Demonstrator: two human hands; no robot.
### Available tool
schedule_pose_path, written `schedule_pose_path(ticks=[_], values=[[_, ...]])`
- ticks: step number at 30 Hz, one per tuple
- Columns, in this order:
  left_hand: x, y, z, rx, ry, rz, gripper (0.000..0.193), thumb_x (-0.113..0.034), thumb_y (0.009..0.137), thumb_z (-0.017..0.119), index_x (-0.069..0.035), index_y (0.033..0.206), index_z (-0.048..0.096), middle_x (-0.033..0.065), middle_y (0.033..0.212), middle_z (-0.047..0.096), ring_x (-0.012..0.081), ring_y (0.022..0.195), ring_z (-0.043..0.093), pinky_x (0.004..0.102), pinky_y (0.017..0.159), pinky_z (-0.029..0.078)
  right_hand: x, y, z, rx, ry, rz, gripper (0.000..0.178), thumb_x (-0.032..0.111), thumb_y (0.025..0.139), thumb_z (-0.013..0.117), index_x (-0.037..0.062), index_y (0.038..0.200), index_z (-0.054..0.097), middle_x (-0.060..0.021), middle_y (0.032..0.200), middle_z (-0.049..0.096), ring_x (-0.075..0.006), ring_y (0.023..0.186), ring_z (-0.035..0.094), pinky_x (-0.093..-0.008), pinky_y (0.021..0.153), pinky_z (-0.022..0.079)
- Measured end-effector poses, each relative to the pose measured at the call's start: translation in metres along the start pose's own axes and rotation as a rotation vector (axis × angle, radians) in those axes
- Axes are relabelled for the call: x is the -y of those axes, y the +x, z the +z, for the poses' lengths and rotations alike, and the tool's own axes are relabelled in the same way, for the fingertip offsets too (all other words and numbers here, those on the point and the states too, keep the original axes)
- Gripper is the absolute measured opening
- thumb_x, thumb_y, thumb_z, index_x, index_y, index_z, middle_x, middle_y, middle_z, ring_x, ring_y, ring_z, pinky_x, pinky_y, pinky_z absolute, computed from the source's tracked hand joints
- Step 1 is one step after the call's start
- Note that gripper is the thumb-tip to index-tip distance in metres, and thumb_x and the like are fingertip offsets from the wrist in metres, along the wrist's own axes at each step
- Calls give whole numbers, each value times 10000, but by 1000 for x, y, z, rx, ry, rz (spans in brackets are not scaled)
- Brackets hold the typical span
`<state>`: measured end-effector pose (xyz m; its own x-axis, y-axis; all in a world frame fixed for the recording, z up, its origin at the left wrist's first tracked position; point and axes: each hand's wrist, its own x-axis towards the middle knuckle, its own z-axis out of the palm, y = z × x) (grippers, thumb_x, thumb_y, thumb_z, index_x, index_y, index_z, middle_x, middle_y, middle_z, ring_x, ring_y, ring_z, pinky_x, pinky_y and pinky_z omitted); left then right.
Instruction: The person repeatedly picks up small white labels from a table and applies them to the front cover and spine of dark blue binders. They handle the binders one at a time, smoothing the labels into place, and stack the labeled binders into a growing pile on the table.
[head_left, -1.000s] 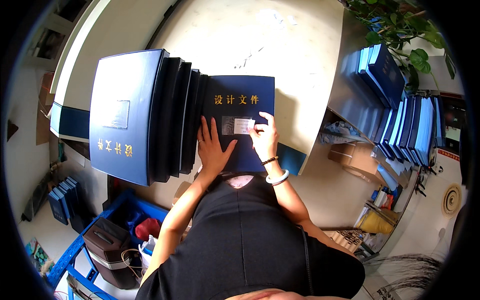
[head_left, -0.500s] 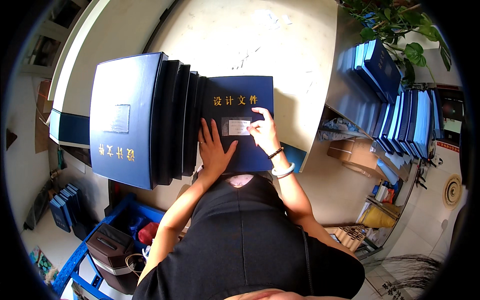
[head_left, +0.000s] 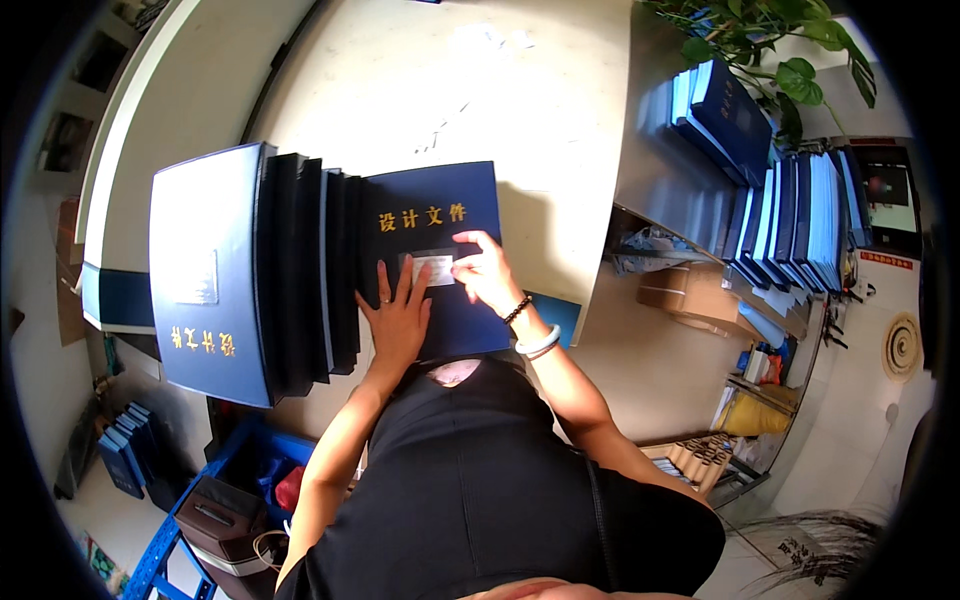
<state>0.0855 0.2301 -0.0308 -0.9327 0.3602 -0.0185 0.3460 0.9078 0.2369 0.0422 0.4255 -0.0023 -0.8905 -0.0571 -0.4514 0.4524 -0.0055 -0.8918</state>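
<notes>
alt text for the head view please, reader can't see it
A person's left hand is spread on a dark blue folder, and the right hand is at the right edge of the white label on its cover. Similar folders are at its left.

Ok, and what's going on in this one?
The person's left hand rests, fingers spread, on a dark blue folder on the pale table, fingertips over the left part of a white label. The right hand is at the label's right edge; whether it pinches it is unclear. More dark blue folders are piled just to the left.
</notes>
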Motion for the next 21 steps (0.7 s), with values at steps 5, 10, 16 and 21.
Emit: schedule_pose_path(ticks=[5,10,16,21], values=[[-4,3,-2,14,-1,20,593,-261,959,578,-252,1519,382,48,1628,247,388,1501,153,806,1044,143,24,-9,-31,3,184,74,442,-18,921,610,-3,1333,451,-165,880,706,-190,566,681,-274,476,547],[-16,11,-13,49,8,-25,601,-191,935,580,-273,1507,413,69,1613,264,416,1485,180,781,1071,137,5,33,-149,-517,-229,-223,253,-33,910,597,2,1157,640,-107,856,722,-160,578,681,-269,504,533],[-35,17,-26,55,-34,-48,668,-136,878,640,-255,1498,424,212,1578,261,452,1468,195,742,1105,154,-36,89,-239,-722,-806,-358,242,36,853,665,83,1086,710,-139,954,691,-275,762,687,-383,747,544],[-23,-24,-22,-91,-254,-280,686,-199,921,633,-89,1526,328,265,1557,262,445,1456,231,591,1170,194,-39,100,-214,-570,-1027,-446,391,92,869,662,178,1250,672,-150,1015,541,-308,984,570,-422,835,490]])
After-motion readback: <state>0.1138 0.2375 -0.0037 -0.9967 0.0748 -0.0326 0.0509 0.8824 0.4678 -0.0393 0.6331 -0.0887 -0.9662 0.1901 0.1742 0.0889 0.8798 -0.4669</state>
